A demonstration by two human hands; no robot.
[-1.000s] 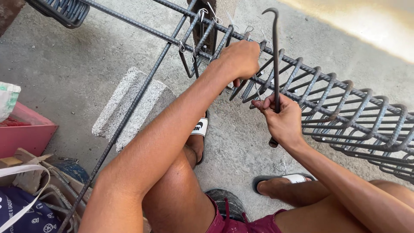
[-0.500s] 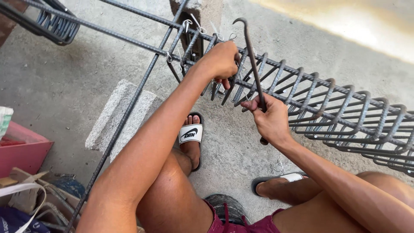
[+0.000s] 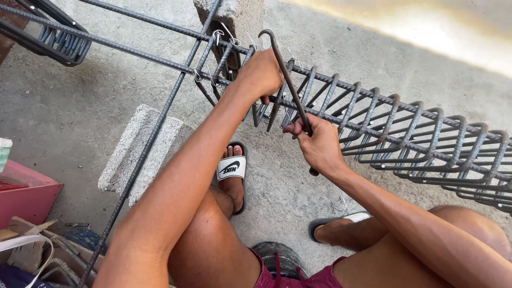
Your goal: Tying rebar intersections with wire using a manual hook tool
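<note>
Head view, right hand (image 3: pixel 319 146) gripping hooked tool (image 3: pixel 288 80) tilted up-left, left hand (image 3: pixel 261 74) clasping rebar cage (image 3: pixel 405 133)

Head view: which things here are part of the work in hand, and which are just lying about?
In use:
- left hand gripping the dark steel rebar cage
- right hand holding the hooked dark metal rod
- thin wire ties

Lying about:
- grey concrete block
- red box
- white strap

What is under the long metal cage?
Under the rebar cage you can see bare concrete floor and a grey block propping it at the far end. The left hand and right hand with its hook tool hide the spot below them.
</note>
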